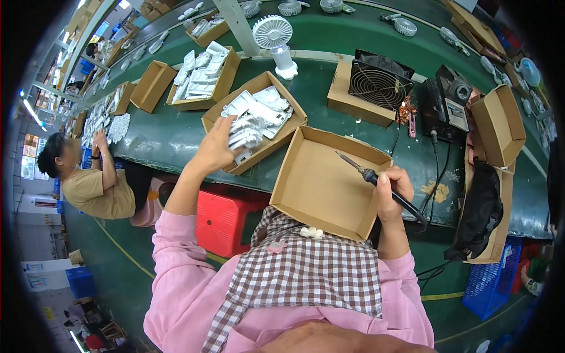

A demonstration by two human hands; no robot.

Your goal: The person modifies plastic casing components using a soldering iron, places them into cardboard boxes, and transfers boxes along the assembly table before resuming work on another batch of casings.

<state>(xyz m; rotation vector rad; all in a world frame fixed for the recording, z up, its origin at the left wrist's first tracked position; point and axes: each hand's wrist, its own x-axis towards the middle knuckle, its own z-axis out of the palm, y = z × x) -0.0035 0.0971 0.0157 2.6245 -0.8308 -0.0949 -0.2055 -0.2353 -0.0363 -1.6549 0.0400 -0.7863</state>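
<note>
White fan [273,34]: left of black fan [379,85]
Red stool [220,220]: lower left of black fan
Blue crate [487,288]: lower right of black fan

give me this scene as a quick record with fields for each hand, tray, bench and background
left hand: at white plastic parts in a cardboard box; grip unclear
right hand: holding a soldering iron, tip pointing left
tray: shallow, cardboard, beneath the iron
bench: green, bearing an upright white fan and a black fan
background: person in tan shirt, at left
</note>
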